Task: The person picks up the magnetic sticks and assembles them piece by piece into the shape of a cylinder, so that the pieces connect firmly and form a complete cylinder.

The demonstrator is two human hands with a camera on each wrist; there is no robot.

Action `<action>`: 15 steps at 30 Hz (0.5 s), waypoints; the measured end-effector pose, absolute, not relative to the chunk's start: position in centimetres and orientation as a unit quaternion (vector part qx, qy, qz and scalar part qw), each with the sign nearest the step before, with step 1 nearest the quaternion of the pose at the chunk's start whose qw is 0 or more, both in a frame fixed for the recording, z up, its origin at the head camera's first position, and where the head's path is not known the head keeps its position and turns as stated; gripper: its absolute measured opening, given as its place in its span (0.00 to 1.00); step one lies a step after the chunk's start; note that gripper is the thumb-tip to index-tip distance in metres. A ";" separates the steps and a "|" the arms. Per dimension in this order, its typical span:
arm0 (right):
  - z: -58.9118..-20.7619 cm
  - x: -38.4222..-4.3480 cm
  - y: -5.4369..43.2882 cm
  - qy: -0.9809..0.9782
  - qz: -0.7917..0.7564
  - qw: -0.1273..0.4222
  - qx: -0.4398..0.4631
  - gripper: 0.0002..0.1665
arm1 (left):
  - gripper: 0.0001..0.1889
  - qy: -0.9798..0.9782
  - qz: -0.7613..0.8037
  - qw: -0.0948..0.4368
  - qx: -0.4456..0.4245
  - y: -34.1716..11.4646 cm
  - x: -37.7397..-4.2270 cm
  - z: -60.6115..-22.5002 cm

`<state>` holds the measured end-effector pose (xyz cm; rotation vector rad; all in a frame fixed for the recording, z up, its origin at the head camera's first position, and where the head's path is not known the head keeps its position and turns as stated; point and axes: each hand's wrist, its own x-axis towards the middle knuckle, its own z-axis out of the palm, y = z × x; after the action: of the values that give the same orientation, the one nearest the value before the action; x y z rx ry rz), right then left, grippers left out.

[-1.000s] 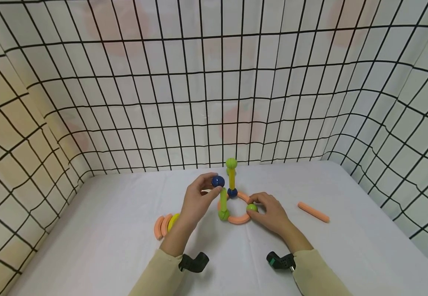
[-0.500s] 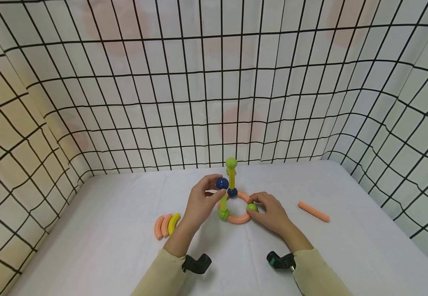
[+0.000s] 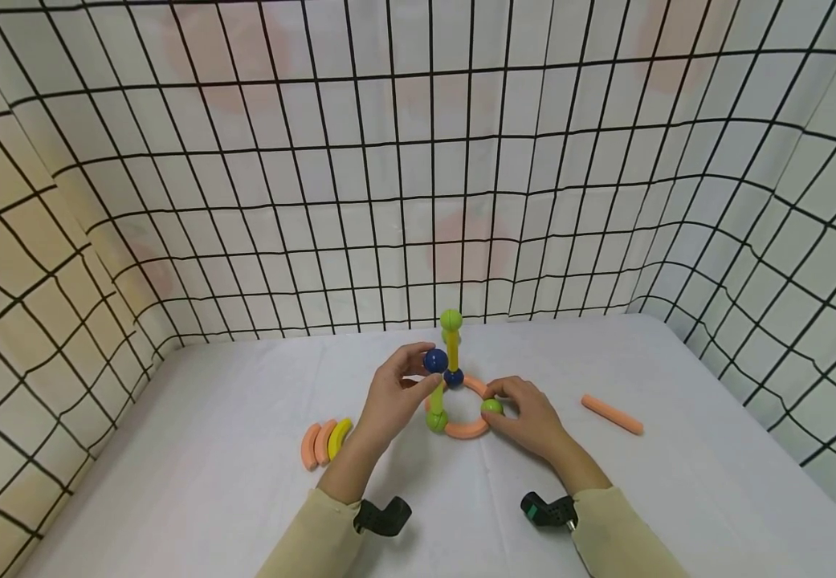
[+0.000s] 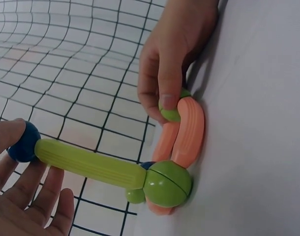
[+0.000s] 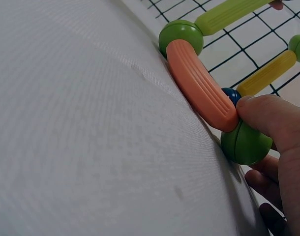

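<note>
My left hand (image 3: 394,391) pinches a dark blue ball (image 3: 435,360) between thumb and fingers. That ball meets the upper end of an upright light green rod (image 4: 91,163), whose foot joins a green ball (image 4: 167,183) on the table. Curved orange sticks (image 3: 466,430) and balls form a ring there. At the ring's right side my right hand (image 3: 531,415) holds another green ball (image 5: 246,142) with thumb and fingers. Behind, a yellow rod (image 3: 452,350) stands on a second blue ball (image 3: 454,376), topped by a green ball (image 3: 450,319).
Two loose curved orange sticks (image 3: 309,446) and a curved yellow stick (image 3: 340,438) lie left of my left forearm. A straight orange stick (image 3: 612,414) lies to the right. White walls with a black grid (image 3: 428,197) enclose the white table (image 3: 230,498).
My left hand has moved right and slightly down, bringing the blue ball to the top of the light green rod. The right hand stays on its green ball.
</note>
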<state>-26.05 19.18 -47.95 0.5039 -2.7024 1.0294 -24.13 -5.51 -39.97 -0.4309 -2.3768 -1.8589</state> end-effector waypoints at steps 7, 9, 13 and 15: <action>-48.0 -26.1 19.2 -0.917 0.349 0.098 0.164 0.12 | 0.24 -0.784 -0.604 0.043 -0.140 -5.4 -24.1 -39.9; -48.1 -26.1 19.2 -0.917 0.351 0.097 0.163 0.12 | 0.24 -0.785 -0.603 0.042 -0.138 -5.4 -24.0 -39.9; -48.2 -26.1 19.2 -0.916 0.353 0.098 0.163 0.12 | 0.25 -0.788 -0.599 0.040 -0.139 -5.4 -24.1 -39.9; -48.2 -26.1 19.2 -0.915 0.355 0.097 0.163 0.12 | 0.26 -0.789 -0.597 0.038 -0.140 -5.4 -24.1 -40.0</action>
<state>-26.11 19.22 -48.20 0.4827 -2.7106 1.0515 -24.12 -5.44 -40.00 -0.4303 -2.4192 -1.8314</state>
